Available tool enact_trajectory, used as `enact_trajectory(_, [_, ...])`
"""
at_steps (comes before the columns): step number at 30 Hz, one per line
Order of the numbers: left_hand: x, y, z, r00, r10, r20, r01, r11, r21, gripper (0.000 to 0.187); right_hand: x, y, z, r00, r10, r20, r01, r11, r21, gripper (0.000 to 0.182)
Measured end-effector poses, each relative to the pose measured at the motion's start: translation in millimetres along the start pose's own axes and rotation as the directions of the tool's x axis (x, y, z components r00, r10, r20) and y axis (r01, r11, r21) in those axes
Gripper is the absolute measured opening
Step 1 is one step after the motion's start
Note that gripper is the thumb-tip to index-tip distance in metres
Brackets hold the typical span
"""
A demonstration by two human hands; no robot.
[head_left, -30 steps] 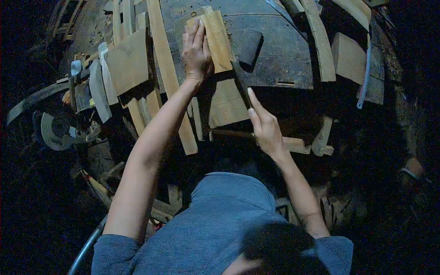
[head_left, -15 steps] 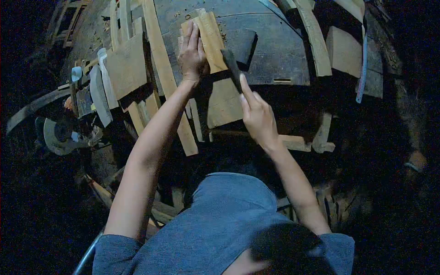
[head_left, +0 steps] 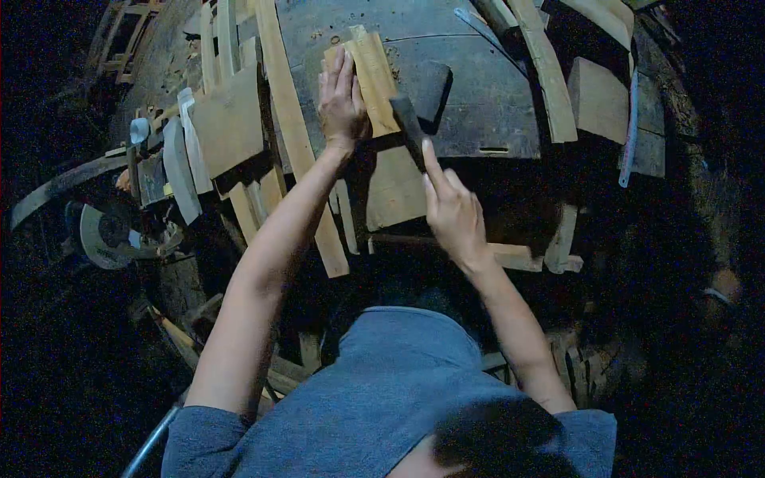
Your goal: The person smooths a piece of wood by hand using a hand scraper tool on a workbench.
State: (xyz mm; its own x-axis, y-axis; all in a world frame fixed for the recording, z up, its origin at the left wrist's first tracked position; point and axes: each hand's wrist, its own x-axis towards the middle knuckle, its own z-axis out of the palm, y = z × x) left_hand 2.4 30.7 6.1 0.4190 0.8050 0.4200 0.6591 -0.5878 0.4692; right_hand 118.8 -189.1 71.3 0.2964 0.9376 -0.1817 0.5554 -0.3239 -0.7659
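My left hand (head_left: 343, 99) lies on a small light wooden piece (head_left: 376, 76) and holds it down on the dark round work surface (head_left: 486, 95). My fingers reach over its left edge. My right hand (head_left: 454, 211) grips the handle of a dark tool (head_left: 429, 89), index finger stretched along the handle. The tool's blocky dark head rests just right of the wooden piece. A wider board (head_left: 394, 187) lies below the piece, between my two hands.
Long wooden slats (head_left: 291, 127) and a flat board (head_left: 227, 119) lie to the left. Curved staves (head_left: 550, 72), a wood block (head_left: 602, 99) and a thin blue strip (head_left: 633, 119) lie to the right. A round saw blade (head_left: 103, 235) sits low at the left.
My right hand has moved up a little along the tool's handle, closer to the wooden piece. My left hand stays on the piece.
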Motion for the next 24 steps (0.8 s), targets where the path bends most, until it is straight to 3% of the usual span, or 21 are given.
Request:
enact_trajectory(4, [-5.8, -3.9, 2.6, 1.0, -0.026, 0.017, 0.026, 0.998, -0.055, 0.043, -31.6, 2.5, -3.5, 0.995, 0.064, 0.081, -0.067, 0.997, 0.029, 0.052])
enact_trajectory(8, [-5.8, -7.4, 3.1, 1.0, 0.014, -0.007, -0.014, 1.0, -0.014, 0.043, 12.5, 2.7, 8.8, 0.999, -0.022, -0.049, 0.021, 1.0, -0.012, 0.054])
enact_trajectory(11, [-4.1, -7.7, 3.1, 0.998, 0.052, -0.03, -0.052, 0.999, -0.004, 0.042, -19.9, -2.2, -2.8, 1.0, 0.022, 0.02, -0.021, 0.999, -0.042, 0.054])
enact_trajectory(14, [-9.3, -4.1, 2.1, 0.999, -0.037, 0.012, 0.037, 0.999, -0.019, 0.042, -25.0, -2.6, -3.0, 0.995, 0.055, 0.088, -0.05, 0.997, -0.064, 0.054])
enact_trajectory(16, [-4.4, -5.6, 4.3, 0.997, 0.059, -0.048, -0.061, 0.998, -0.032, 0.041, 10.7, -4.1, 2.0, 1.0, -0.012, -0.007, 0.012, 1.0, -0.027, 0.054])
enact_trajectory(18, [-6.7, -2.3, 2.1, 1.0, 0.007, -0.023, -0.007, 1.0, -0.025, 0.041, 28.5, -0.3, 12.9, 0.992, -0.075, -0.102, 0.076, 0.997, -0.003, 0.053])
enact_trajectory(19, [-5.0, -2.1, 1.1, 0.999, -0.046, 0.008, 0.046, 0.999, -0.02, 0.041, 28.7, 0.4, 13.8, 0.994, -0.065, -0.089, 0.064, 0.998, -0.013, 0.053])
enact_trajectory(21, [-1.4, -4.3, 1.4, 1.0, -0.013, 0.0, 0.013, 1.0, 0.005, 0.041, 11.8, -1.6, 3.0, 0.999, 0.011, 0.035, -0.009, 0.999, -0.05, 0.054])
enact_trajectory(24, [-5.0, 2.3, -3.0, 1.0, -0.006, 0.006, 0.006, 1.0, 0.029, 0.041, -31.2, 1.6, -0.3, 0.994, 0.064, 0.092, -0.065, 0.998, 0.013, 0.053])
